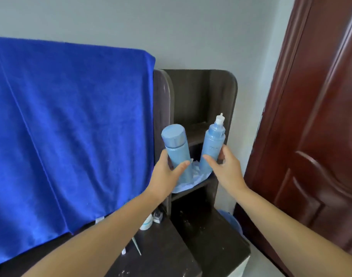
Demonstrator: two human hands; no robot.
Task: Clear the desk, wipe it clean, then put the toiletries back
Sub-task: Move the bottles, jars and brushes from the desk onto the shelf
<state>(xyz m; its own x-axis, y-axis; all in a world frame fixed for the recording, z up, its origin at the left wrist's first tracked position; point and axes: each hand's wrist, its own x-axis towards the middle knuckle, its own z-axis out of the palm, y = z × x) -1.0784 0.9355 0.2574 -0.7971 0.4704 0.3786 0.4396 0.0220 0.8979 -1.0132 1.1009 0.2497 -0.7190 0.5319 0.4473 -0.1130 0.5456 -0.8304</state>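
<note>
Seen from the person's head camera, looking forward and down, two bare forearms reach toward a narrow dark wooden shelf unit (221,92) that stands against a pale grey wall. The left hand (167,172) has its thumb and fingers curled round the lower body of a light blue bottle with a flat blue cap (176,144), which leans slightly to the left, its cap toward the camera. The right hand (225,166) pinches a second light blue bottle with a white pump nozzle (212,144) between thumb and fingers, gripping it low on its body; this bottle leans slightly to the right. Both bottles are held up in front of the shelf's middle compartment, near each other but not touching. Behind and below them a crumpled pale blue cloth (191,176) lies on the shelf board, its edge hanging over the front. To the left a large bright blue towel (71,116) drapes over a raised surface. On the dark desk top (211,236) below, partly hidden by the left forearm, stand a white bottle (146,224) and a small dark jar (158,216). A reddish-brown panelled door (321,116) fills the right side
</note>
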